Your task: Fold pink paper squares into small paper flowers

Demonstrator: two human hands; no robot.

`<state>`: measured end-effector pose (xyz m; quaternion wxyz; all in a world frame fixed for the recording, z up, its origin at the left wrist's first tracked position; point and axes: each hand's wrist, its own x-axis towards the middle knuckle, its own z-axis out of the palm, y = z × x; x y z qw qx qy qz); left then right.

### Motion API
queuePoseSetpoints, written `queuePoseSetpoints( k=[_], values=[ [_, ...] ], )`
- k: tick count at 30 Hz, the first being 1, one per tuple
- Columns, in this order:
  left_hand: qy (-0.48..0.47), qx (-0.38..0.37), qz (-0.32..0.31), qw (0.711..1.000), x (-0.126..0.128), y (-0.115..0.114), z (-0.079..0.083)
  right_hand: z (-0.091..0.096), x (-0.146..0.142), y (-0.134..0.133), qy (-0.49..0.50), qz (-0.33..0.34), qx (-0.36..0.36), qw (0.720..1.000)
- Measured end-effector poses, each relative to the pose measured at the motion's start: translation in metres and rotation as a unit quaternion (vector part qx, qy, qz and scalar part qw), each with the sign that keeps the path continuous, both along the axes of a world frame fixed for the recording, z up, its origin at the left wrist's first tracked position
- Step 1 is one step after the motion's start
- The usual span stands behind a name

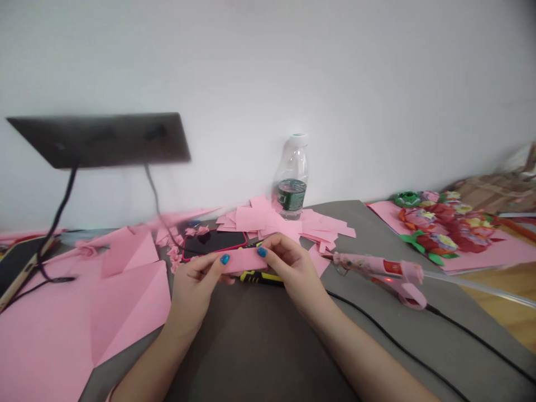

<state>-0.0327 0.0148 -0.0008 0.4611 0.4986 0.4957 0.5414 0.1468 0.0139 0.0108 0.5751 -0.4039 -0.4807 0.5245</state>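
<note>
A small pink paper strip (243, 260) is stretched between my two hands, with a faint crease near its middle. My left hand (196, 282) pinches its left end between thumb and fingers. At the other end, my right hand (291, 268) grips it the same way. Just behind the strip lies a phone (215, 243) in a red-pink case, its screen dark. Under and behind my right hand is a yellow and black tool (259, 277), partly hidden. Many loose pink paper pieces (251, 219) are heaped farther back, around a clear bottle (293, 178) with a green label.
A pink glue gun (379, 271) with a glowing red light rests at right, its black cable (469, 321) trailing forward. Large folded pink sheets (46, 324) cover the left side. Colourful paper flowers (452, 226) lie at far right. Cables hang from a dark wall panel (103, 139).
</note>
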Motion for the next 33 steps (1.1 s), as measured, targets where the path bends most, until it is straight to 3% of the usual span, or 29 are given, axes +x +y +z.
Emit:
queuePoseSetpoints(
  k=[16,33],
  values=[
    [0.031,0.003,-0.024,0.999,0.0,-0.002,-0.001,-0.001,0.003,0.0,-0.011,0.011,-0.038,0.999],
    [0.037,0.002,-0.033,0.999,0.001,-0.003,0.007,-0.001,0.003,0.0,-0.048,0.005,-0.01,0.999]
  ],
)
